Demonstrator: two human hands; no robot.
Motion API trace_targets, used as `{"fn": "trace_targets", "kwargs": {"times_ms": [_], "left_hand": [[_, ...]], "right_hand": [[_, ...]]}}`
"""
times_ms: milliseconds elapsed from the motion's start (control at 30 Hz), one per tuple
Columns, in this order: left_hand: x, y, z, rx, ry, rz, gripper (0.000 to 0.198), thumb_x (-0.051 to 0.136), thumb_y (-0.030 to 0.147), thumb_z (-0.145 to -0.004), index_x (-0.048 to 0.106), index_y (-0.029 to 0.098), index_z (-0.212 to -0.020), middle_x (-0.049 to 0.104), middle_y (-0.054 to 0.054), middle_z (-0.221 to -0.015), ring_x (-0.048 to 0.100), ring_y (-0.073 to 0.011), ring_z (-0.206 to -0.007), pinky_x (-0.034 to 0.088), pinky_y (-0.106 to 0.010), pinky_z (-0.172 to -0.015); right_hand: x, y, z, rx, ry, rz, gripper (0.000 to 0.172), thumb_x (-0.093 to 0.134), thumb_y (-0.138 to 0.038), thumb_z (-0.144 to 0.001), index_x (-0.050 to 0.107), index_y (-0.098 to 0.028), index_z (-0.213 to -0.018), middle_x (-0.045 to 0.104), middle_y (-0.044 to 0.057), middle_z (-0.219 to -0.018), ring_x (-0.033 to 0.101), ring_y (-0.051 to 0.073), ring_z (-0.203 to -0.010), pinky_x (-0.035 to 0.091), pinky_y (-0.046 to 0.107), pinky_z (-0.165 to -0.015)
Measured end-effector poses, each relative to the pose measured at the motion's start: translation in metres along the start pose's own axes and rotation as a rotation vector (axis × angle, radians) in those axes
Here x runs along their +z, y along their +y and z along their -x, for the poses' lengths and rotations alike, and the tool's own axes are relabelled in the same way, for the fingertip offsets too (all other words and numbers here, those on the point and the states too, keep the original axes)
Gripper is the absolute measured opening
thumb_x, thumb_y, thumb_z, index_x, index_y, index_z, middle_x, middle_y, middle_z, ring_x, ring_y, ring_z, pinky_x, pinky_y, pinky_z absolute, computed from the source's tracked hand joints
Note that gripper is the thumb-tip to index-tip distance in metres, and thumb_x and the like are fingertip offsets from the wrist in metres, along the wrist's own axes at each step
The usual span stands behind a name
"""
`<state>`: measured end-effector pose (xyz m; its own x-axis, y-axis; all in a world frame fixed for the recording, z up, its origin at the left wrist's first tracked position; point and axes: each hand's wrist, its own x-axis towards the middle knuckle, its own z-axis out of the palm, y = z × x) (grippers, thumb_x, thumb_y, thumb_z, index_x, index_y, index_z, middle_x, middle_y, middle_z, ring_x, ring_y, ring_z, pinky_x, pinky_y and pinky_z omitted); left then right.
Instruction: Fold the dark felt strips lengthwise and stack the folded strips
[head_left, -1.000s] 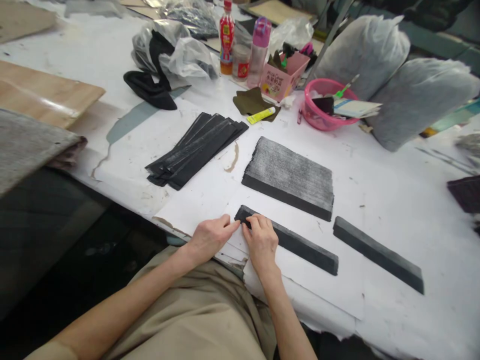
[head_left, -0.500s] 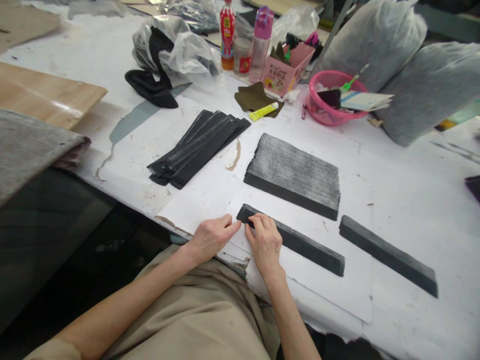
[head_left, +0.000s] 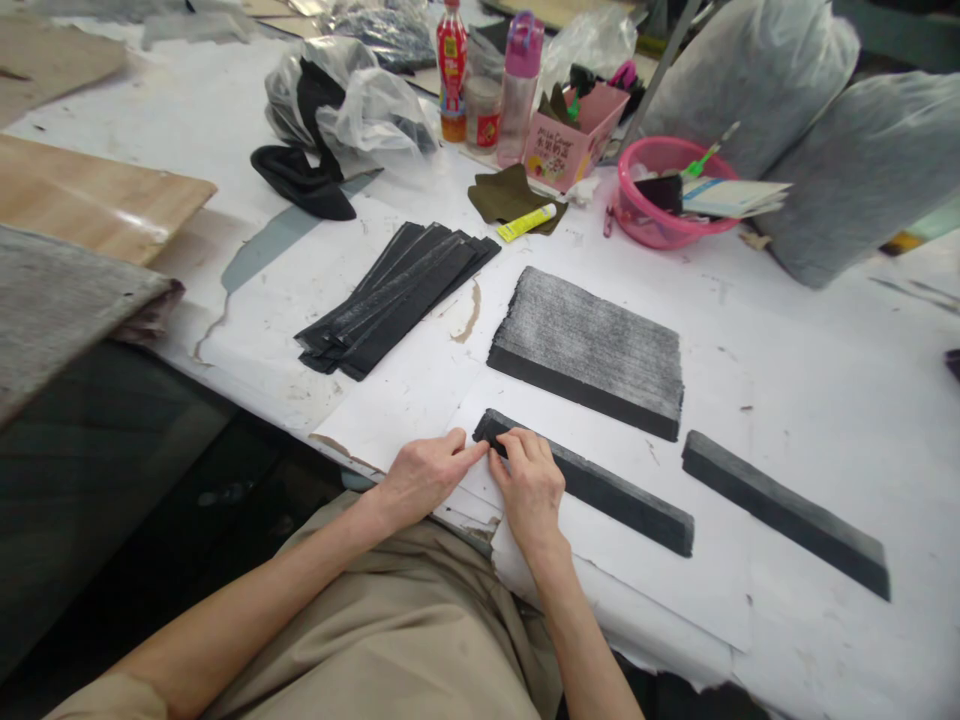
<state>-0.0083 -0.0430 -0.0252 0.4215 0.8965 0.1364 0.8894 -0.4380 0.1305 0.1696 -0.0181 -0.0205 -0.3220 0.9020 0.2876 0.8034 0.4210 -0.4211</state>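
Observation:
A long narrow stack of dark strips (head_left: 607,490) lies near the front edge of the white table (head_left: 787,390). My right hand (head_left: 529,485) rests on its left end, fingers bent and pinching the end of the stack. My left hand (head_left: 421,475) lies beside it, the fingertips pressed against that same left end. A second narrow dark stack (head_left: 784,512) lies to the right, apart from both hands. A wide grey-topped stack (head_left: 589,350) sits just behind. A fan of black strips (head_left: 394,295) lies at the left centre.
At the back stand a red bottle (head_left: 451,70), a pink-capped bottle (head_left: 517,85), a pink box (head_left: 574,145), a pink bowl (head_left: 664,195), a yellow tube (head_left: 526,222), a plastic bag with black fabric (head_left: 341,110) and grey bundles (head_left: 862,170). Wooden boards (head_left: 90,200) lie left.
Both hands stay at the left end of the near stack with only slight finger movement. The view has shifted a little, so objects sit slightly differently in the frame.

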Motion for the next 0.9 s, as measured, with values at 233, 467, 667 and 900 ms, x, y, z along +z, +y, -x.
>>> {"fn": "trace_targets", "kwargs": {"times_ms": [233, 467, 667, 900], "left_hand": [[0.0, 0.002, -0.002, -0.04, 0.042, -0.001, 0.03, 0.046, 0.021, -0.095, 0.057, 0.026, -0.122, 0.054, 0.0, -0.078, 0.051, -0.0093, -0.057, 0.035, -0.021, -0.05], [-0.001, 0.005, -0.006, -0.055, 0.028, -0.037, 0.036, 0.05, 0.018, -0.092, 0.056, 0.028, -0.127, 0.054, 0.0, -0.077, 0.052, -0.0098, -0.055, 0.035, -0.021, -0.049], [-0.002, 0.006, -0.006, -0.092, -0.003, 0.003, 0.038, 0.052, 0.018, -0.091, 0.056, 0.029, -0.127, 0.057, 0.0, -0.08, 0.055, -0.0108, -0.058, 0.036, -0.023, -0.05], [-0.013, 0.001, -0.014, -0.182, -0.018, 0.286, 0.032, 0.051, 0.018, -0.091, 0.063, 0.029, -0.118, 0.063, 0.002, -0.082, 0.061, -0.011, -0.069, 0.042, -0.021, -0.061]], "right_hand": [[0.005, -0.004, -0.001, 0.027, 0.053, 0.039, 0.012, 0.051, -0.015, -0.091, 0.061, -0.02, -0.086, 0.065, 0.004, -0.093, 0.056, 0.017, -0.085, 0.041, 0.027, -0.076], [0.0, 0.001, 0.004, 0.219, 0.147, -0.348, 0.009, 0.048, -0.017, -0.09, 0.056, -0.019, -0.087, 0.063, 0.004, -0.092, 0.058, 0.016, -0.084, 0.046, 0.028, -0.078], [-0.009, 0.016, 0.017, 0.531, 0.23, -0.775, 0.014, 0.057, -0.032, -0.086, 0.061, -0.018, -0.09, 0.06, 0.0, -0.083, 0.057, 0.014, -0.074, 0.046, 0.026, -0.07], [-0.015, 0.028, 0.022, 0.688, 0.419, -1.167, 0.015, 0.061, -0.034, -0.083, 0.053, -0.021, -0.084, 0.058, -0.003, -0.079, 0.057, 0.013, -0.074, 0.048, 0.029, -0.074]]}}
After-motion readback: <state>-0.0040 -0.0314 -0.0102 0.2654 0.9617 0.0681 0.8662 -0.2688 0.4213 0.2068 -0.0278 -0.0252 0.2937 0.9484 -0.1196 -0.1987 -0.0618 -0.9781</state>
